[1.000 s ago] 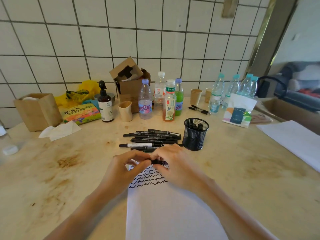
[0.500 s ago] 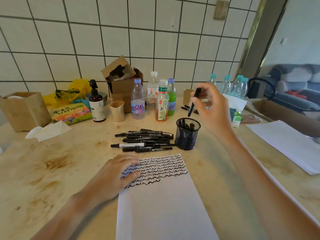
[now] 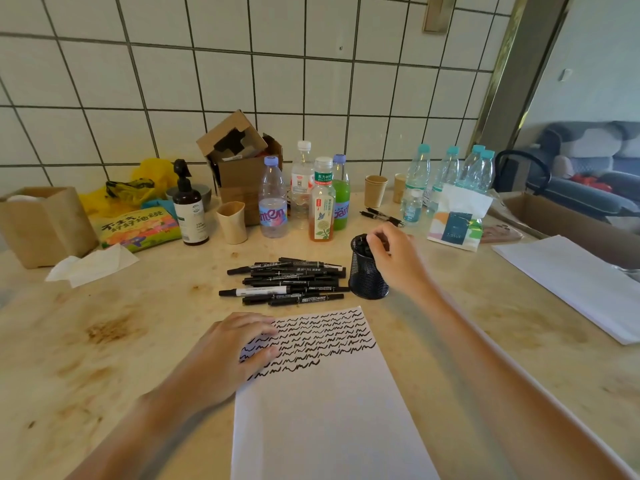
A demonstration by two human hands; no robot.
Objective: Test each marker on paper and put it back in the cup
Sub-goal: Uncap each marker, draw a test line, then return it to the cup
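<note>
A white sheet of paper (image 3: pixel 322 403) lies in front of me, its top covered with rows of black squiggles. My left hand (image 3: pixel 228 355) rests flat on its upper left corner. Beyond it lies a pile of several black markers (image 3: pixel 291 280). To the right of the pile stands the black mesh cup (image 3: pixel 367 275) with several markers in it. My right hand (image 3: pixel 393 252) is at the cup's mouth, its fingertips bunched on the top of a marker that stands in the cup, mostly hidden by my fingers and the mesh.
Along the tiled wall stand several drink bottles (image 3: pixel 322 202), a brown pump bottle (image 3: pixel 190 209), paper cups (image 3: pixel 375 190), a cardboard box (image 3: pixel 239 161) and a tissue pack (image 3: pixel 457 223). Two pens (image 3: pixel 381 216) lie behind the cup. More white paper (image 3: pixel 571 278) lies at the right.
My hands parted over the paper. The right hand lifted a marker above the cup, then came down to its mouth with it. The left hand settled flat on the paper.
</note>
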